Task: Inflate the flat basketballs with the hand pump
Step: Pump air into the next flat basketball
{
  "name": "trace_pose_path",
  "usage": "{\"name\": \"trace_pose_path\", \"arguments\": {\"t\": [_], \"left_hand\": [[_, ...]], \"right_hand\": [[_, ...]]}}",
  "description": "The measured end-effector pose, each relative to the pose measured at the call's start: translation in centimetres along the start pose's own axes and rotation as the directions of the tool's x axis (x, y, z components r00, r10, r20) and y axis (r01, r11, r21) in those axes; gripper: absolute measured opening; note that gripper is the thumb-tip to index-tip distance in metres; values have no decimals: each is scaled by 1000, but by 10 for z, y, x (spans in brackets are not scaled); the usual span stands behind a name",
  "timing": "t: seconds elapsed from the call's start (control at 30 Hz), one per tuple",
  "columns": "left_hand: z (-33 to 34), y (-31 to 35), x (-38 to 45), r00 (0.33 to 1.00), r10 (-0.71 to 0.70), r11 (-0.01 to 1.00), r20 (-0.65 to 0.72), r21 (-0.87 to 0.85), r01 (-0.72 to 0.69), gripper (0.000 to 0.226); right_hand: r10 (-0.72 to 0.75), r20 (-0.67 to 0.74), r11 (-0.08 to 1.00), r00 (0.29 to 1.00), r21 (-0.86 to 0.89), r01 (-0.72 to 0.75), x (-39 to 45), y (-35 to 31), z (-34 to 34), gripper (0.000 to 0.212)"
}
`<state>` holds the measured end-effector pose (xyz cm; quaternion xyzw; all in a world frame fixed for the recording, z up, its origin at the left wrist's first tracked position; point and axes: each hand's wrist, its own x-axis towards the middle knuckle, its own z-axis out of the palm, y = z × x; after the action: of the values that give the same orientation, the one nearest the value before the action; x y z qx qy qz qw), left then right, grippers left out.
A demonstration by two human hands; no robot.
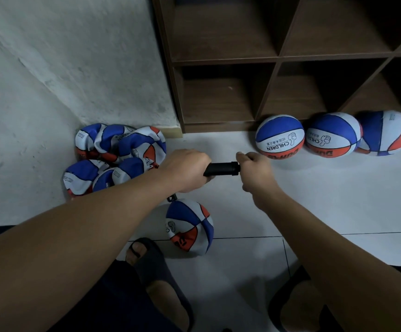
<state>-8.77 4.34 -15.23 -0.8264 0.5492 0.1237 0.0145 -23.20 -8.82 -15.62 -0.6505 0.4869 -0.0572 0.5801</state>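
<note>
Sandalled feet (156,267), part-filled ball (190,226), crumpled pile (118,156) beyond.

White tiled floor (314,200) carries everything. Directly below the grip on the pump, a partly inflated basketball (190,226) sits on the tiles. Left of the grip, a pile of flat basketballs (115,156) lies heaped in the corner against the wall. Right of and beyond the grip, three round basketballs (280,136) sit in a row, touching each other, at the foot of a brown cubby shelf (218,128) standing on the floor. Nearest the camera, two feet in dark slippers (156,267) rest on the tiles.
</note>
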Motion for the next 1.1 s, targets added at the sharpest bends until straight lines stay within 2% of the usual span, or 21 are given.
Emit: {"name": "trace_pose_path", "arguments": {"t": [0.1, 0.2, 0.27, 0.4, 0.53, 0.7, 1.0, 1.1], "left_hand": [[2, -14, 0, 1000, -27, 999, -3, -19, 27, 33], [6, -38, -5, 996, -94, 995, -1, -15, 94, 33], [8, -44, -7, 994, -108, 994, 13, -14, 108, 34], [6, -29, -3, 997, -71, 997, 33, 29, 70, 36], [3, -17, -1, 999, -34, 998, 21, 56, 33, 36], [9, -2, -2, 999, 3, 998, 36, 63, -5, 28], [6, -3, -1, 999, 41, 999, -10, 1, -41, 25], [2, -17, -1, 1000, -30, 999, -4, -15, 30, 32]], "right_hand": [[33, 38, 998, 999, 53, -35, 11, -2, -17, 23], [81, -88, 990, 993, 123, -70, 26, 1, -47, 10], [100, -141, 992, 985, 87, -88, 32, 5, -58, 6], [59, -187, 998, 981, 16, -57, 26, 8, -39, 11], [-71, -169, 997, 983, -51, 63, 9, 11, -13, 29], [-36, -76, 995, 996, -90, 29, 7, 21, 7, 37], [0, -12, 996, 1000, -91, -1, 18, 10, -6, 33], [30, -104, 999, 994, -41, -34, 30, 9, -33, 21]]}}
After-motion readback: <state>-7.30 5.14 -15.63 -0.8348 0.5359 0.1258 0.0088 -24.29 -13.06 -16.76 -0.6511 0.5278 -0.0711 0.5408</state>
